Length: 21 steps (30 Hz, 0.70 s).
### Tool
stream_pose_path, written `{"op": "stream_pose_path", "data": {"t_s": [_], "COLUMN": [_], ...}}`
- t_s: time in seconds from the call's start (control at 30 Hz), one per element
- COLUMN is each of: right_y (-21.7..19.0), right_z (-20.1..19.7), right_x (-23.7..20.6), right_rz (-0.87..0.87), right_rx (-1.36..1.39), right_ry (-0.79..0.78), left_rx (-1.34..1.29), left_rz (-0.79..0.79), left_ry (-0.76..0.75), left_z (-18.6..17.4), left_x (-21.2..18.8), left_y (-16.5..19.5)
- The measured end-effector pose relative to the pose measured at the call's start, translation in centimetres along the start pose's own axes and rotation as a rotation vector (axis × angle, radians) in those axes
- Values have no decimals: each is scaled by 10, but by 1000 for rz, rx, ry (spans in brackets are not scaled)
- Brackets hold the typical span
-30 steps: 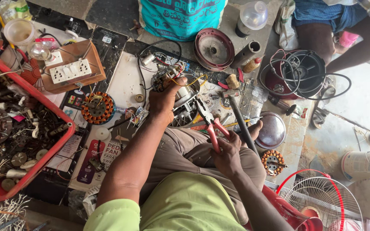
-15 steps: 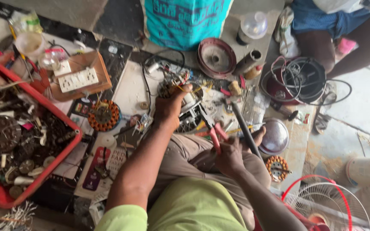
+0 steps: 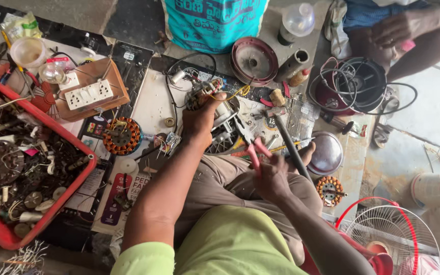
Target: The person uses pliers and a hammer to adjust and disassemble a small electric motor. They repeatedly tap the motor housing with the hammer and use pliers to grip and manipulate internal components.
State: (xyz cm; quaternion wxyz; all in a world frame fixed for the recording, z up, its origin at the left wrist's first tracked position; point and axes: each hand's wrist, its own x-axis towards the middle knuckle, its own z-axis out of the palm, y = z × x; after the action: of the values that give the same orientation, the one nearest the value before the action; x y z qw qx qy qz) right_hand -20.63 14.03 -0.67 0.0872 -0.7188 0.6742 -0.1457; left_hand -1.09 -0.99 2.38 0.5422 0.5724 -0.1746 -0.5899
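Item, far left: our red crate [image 3: 85,153] of loose metal parts, then a wooden switch board [image 3: 90,94] and a copper-wound stator [image 3: 122,136] on the floor sheets. Item, centre: the fan motor [image 3: 215,109] with yellow and red leads, gripped from above by our left hand [image 3: 199,119], fingers curled tight around its housing. Item, right of centre: pink-handled pliers [image 3: 253,147], closed in the fist of our right hand [image 3: 273,175], jaws pointing toward the motor and just beside it. Handling note: we judge the motor should stay firmly steadied while the pliers take one lead at a time. Item, right: a steel bowl [image 3: 327,153] and a red fan guard [image 3: 395,234].
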Motion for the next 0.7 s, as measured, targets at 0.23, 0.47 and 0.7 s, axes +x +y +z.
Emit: {"op": "stream_pose_path", "data": {"t_s": [0.23,0.47,0.7], "right_y": [12,11,-1], "right_z": [-5,-8,-22], "right_x": [1,-6,-9], "right_rz": [603,177,192], "right_rx": [1004,389,485], "right_ry": [-726,-281,-368], "left_rx": [92,471,1007], "left_rz": [-21,-47,-65], "left_ry": [26,96,29], "left_z": [9,19,24], "left_x": [7,12,15], "left_y": [-1,4,26]}}
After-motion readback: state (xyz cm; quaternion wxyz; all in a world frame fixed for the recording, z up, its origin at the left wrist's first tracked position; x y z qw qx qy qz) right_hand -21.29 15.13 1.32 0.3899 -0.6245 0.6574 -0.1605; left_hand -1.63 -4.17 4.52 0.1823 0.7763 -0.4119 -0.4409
